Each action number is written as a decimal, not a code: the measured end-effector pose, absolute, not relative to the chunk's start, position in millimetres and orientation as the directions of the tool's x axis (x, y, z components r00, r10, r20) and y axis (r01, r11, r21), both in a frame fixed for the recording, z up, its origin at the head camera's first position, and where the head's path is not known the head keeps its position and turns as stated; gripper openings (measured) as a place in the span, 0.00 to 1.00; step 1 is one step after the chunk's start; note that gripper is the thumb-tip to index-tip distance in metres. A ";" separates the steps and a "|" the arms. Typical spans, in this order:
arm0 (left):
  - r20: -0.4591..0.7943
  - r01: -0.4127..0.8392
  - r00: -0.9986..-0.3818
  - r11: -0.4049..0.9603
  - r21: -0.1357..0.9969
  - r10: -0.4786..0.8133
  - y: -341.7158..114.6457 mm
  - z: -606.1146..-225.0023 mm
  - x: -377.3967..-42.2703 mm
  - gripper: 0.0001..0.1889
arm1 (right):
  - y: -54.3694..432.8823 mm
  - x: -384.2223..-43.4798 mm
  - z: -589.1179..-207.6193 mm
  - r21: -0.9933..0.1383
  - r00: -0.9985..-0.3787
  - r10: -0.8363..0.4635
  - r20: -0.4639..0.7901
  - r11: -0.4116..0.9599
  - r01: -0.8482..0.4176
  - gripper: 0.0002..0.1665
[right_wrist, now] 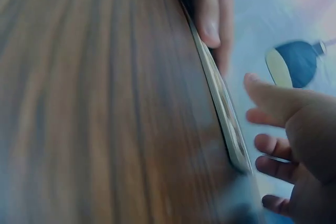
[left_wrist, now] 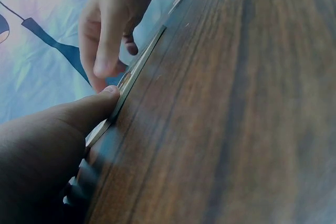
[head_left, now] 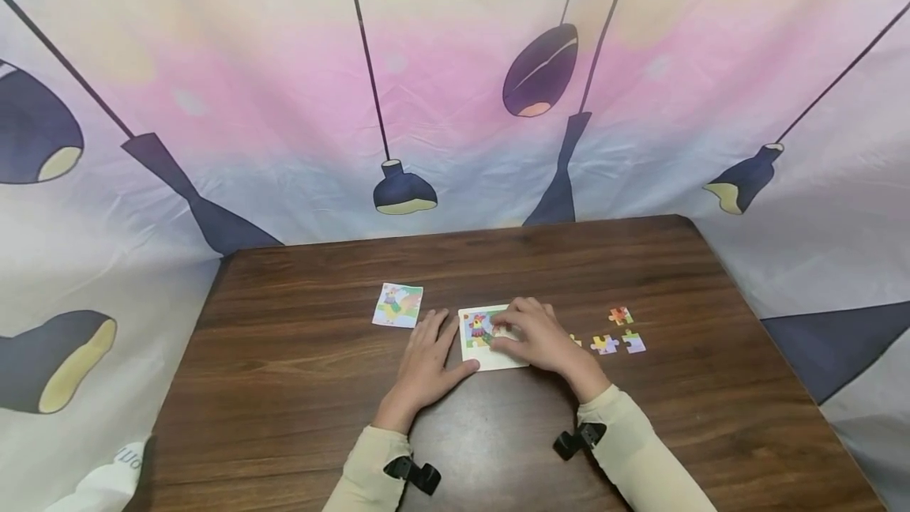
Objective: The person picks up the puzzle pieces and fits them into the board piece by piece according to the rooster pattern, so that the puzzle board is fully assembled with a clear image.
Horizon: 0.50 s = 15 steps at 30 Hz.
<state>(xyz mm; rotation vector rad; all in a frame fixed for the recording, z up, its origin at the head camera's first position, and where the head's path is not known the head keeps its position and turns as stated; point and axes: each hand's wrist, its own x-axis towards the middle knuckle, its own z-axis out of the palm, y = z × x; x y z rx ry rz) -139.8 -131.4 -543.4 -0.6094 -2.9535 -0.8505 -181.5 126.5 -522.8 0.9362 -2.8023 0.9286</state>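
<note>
A small white-framed puzzle board (head_left: pixel 490 360) lies on the table, with colourful pieces in its upper part. My left hand (head_left: pixel 425 366) rests along its left side with fingers stretched. The left thumb touches the board's edge, as the left wrist view also shows. Over the board hovers my right hand (head_left: pixel 540 338), its fingers bent and hiding the board's right part. In the right wrist view the right thumb and fingers (right_wrist: pixel 272 167) are loosely curved and apart, and no piece shows between them.
Several loose jigsaw pieces (head_left: pixel 604 344) lie right of the board, one partly hidden behind the right hand. A square picture card (head_left: pixel 398 305) lies behind the left hand. The brown wooden table (head_left: pixel 284 385) meets a printed cloth (head_left: pixel 455 93) at its far edge.
</note>
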 end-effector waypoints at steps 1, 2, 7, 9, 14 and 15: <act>0.113 0.368 -0.925 0.778 0.509 0.363 -131.4 -543.7 -139.8 0.45 | 131.3 -182.6 -524.2 -0.544 -0.820 -0.519 0.242 0.627 -0.558 0.21; 0.114 0.367 -0.925 0.778 0.510 0.362 -131.4 -543.9 -139.6 0.45 | 137.0 -183.4 -525.0 -0.563 -0.825 -0.502 0.260 0.615 -0.552 0.21; 0.125 0.361 -0.929 0.775 0.520 0.349 -131.2 -543.8 -139.0 0.45 | 178.1 -186.5 -527.8 -0.637 -0.860 -0.415 0.296 0.585 -0.502 0.23; 0.128 0.364 -0.928 0.777 0.513 0.350 -131.3 -544.3 -139.2 0.45 | 199.3 -186.8 -528.4 -0.653 -0.867 -0.397 0.301 0.578 -0.490 0.24; 0.119 0.365 -0.927 0.779 0.510 0.356 -130.7 -545.4 -139.9 0.45 | 257.1 -183.1 -527.3 -0.669 -0.884 -0.361 0.299 0.581 -0.463 0.25; 0.114 0.362 -0.927 0.779 0.512 0.356 -130.8 -545.5 -139.9 0.45 | 267.8 -181.7 -526.6 -0.667 -0.891 -0.349 0.290 0.594 -0.450 0.24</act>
